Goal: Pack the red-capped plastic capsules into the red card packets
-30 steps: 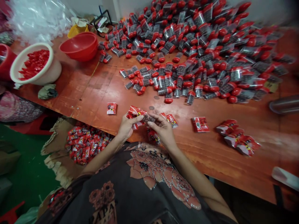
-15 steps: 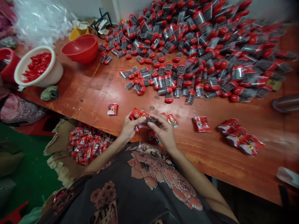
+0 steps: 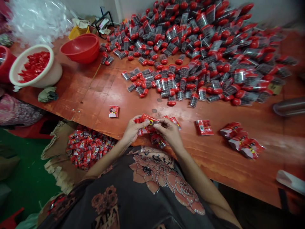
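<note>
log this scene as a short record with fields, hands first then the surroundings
left hand: grips red packets
right hand: pinches at the right end of the same packets
beyond hands: heap of red-capped containers on table
left: white tub of red pieces, red bowl beside it
right: single packet, then packet cluster
below table edge, left: pile of similar packets

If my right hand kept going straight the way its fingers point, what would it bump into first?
Most likely the red packet between your right hand and left hand; exact depth is hard to judge from this view.
</note>
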Motion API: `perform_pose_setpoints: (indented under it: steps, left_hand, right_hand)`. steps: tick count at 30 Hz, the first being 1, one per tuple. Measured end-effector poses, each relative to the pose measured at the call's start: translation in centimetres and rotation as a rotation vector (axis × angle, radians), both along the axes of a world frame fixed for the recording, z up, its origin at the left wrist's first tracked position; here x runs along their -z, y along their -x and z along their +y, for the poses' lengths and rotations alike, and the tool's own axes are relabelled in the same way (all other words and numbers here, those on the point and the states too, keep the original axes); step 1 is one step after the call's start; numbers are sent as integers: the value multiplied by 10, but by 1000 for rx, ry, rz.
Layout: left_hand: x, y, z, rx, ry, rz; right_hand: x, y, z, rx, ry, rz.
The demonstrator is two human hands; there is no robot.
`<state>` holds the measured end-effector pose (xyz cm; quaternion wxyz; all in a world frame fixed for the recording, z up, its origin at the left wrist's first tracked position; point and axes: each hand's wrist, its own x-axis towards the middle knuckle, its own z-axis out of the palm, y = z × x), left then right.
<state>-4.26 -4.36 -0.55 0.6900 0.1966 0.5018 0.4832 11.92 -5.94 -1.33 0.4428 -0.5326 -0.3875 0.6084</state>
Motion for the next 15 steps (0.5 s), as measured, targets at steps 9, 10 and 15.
perform_pose_setpoints:
  steps: [9,10,15]
  left_hand:
    - [8,20,21,-51,34,-87]
    - [9,15,22,-54,31,-86]
    - [12,-14,25,-60,9,-99]
  right_hand:
    - [-14,-58,-6,-143,-181,-623]
    - [-16,-52,-4,-126,-232,-661]
    - [-10,-3,16,-98,-342,-535]
